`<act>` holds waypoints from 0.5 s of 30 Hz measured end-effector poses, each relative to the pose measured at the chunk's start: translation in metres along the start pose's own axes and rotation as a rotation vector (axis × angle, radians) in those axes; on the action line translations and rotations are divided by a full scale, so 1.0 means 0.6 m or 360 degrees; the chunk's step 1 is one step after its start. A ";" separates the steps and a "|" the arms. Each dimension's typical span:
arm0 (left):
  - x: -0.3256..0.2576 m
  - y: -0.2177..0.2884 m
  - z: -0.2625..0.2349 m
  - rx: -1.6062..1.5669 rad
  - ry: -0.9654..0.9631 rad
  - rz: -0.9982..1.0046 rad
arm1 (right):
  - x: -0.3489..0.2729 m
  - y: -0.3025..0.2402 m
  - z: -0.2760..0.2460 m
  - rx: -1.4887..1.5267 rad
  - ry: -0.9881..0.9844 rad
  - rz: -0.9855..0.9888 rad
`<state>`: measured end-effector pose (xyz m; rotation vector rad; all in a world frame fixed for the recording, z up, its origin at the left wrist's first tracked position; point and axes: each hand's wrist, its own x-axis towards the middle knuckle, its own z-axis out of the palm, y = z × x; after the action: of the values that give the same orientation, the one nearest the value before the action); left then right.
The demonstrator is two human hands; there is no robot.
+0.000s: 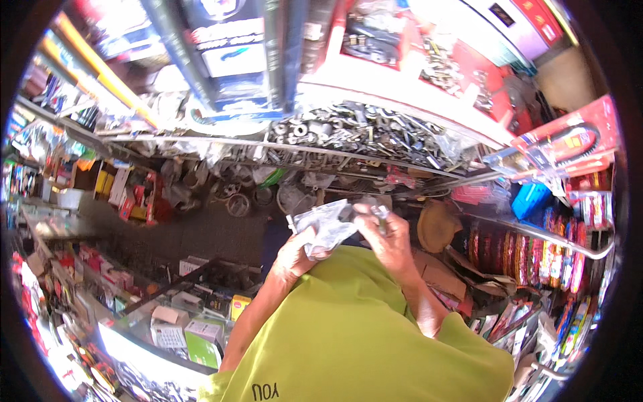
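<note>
In front of my chest, a crinkled clear plastic bag (324,225) is held up. My left hand (299,252) is closed around its lower left side, thumb on top. What lies inside the bag is too blurred to make out. At the bag's right end is my right hand (390,240), its fingers bent and pressed together. A small shiny greyish piece (382,212) shows at those fingertips; whether it is a metal part or a fold of plastic I cannot tell.
Beyond my hands runs a long shelf of loose metal parts (375,134). A red tray (462,74) with small fittings stands above it. At right hang colourful packets (529,251) near a blue container (531,199). Boxes, one green (204,337), sit on a glass counter at lower left.
</note>
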<state>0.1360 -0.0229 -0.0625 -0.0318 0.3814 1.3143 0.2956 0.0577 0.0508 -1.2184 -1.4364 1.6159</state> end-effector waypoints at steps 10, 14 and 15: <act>-0.009 0.046 -0.025 0.0355 0.0117 0.0258 | 0.027 0.045 0.021 -0.0379 -0.0076 -0.0506; -0.016 0.066 -0.035 0.0457 0.0167 0.0361 | 0.027 0.014 0.040 -0.0393 -0.0084 -0.0642; -0.016 0.066 -0.024 0.0455 0.0197 0.0388 | 0.031 0.012 0.040 -0.0461 -0.0069 -0.0774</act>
<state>0.0930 -0.0247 -0.0654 0.1791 0.6927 1.4903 0.2675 0.0640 0.0393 -0.8874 -1.8686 1.1366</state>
